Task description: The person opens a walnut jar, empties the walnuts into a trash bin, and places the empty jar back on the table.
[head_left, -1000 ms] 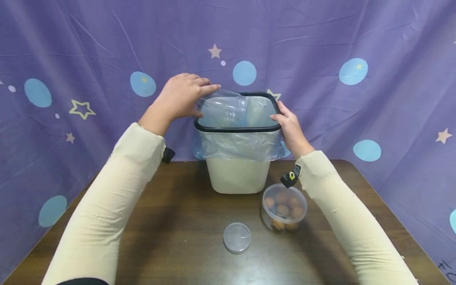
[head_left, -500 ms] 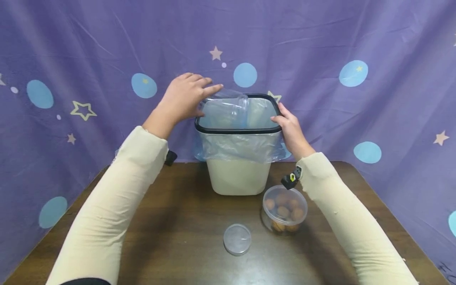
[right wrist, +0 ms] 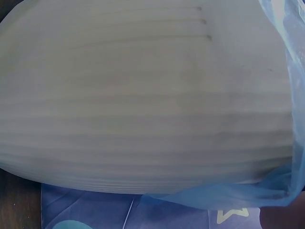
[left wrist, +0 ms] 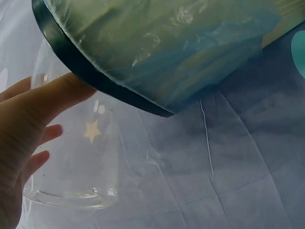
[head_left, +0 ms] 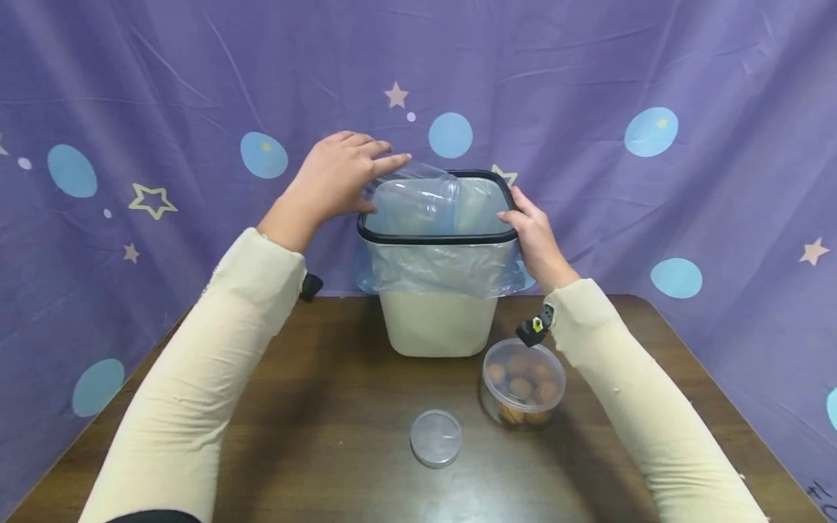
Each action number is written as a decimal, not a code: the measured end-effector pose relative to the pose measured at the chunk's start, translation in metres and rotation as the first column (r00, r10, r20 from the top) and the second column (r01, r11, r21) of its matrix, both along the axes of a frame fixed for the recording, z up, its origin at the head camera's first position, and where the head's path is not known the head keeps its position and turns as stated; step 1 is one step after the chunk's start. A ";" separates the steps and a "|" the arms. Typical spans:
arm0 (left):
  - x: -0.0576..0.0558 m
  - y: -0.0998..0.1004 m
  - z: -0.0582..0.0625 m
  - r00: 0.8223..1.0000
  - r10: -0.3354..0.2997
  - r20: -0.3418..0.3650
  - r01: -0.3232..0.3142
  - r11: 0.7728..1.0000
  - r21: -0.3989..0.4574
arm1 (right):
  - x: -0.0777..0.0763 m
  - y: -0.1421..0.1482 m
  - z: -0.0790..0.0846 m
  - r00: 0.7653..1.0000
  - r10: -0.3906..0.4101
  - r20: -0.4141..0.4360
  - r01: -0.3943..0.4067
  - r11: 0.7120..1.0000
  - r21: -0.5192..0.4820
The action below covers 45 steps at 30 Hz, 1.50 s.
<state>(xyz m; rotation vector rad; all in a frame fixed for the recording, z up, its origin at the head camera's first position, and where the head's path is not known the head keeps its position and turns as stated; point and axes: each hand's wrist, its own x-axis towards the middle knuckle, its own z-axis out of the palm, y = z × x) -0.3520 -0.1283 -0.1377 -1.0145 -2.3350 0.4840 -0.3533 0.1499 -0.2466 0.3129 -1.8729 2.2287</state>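
Note:
My left hand (head_left: 336, 174) holds a clear plastic jar (head_left: 421, 195) on its side, its right end over the mouth of a cream trash bin (head_left: 438, 323). In the left wrist view, the thumb and fingers lie around the see-through jar (left wrist: 71, 176), by the bin's black rim (left wrist: 119, 91). Nothing shows inside the jar. A thin bluish plastic bag (head_left: 445, 269) lines the bin and hangs over its outside. My right hand (head_left: 539, 240) grips the rim's right side, thumb over the top. The right wrist view shows mostly the bin's ribbed wall (right wrist: 143, 114); that hand is hidden there.
On the brown table (head_left: 314, 436), a small round clear lid (head_left: 436, 437) lies in front of the bin. To its right stands a round clear tub (head_left: 487, 399) of several walnuts (head_left: 521, 388), below the right forearm. A purple curtain (head_left: 523, 65) hangs close behind the bin.
My left hand and the jar have shifted very slightly to the right. The right hand, bin, lid and tub look the same.

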 end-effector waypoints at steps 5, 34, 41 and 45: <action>0.000 -0.004 -0.001 0.999 0.011 0.034 -0.013 0.999 0.033 | 0.000 -0.001 0.000 1.000 0.001 0.000 -0.001 1.000 -0.002; 0.014 -0.065 -0.048 0.862 -0.365 0.351 -0.186 0.415 0.891 | 0.001 0.001 -0.003 0.999 -0.047 -0.018 0.047 0.999 0.017; 0.022 -0.078 -0.076 0.858 -0.419 0.298 -0.199 0.262 0.944 | 0.001 0.002 -0.002 0.998 -0.062 -0.016 0.062 0.998 0.015; 0.026 -0.083 -0.095 0.826 -0.478 0.300 -0.235 0.191 0.953 | 0.001 0.001 -0.002 0.998 -0.063 -0.008 0.063 0.998 0.010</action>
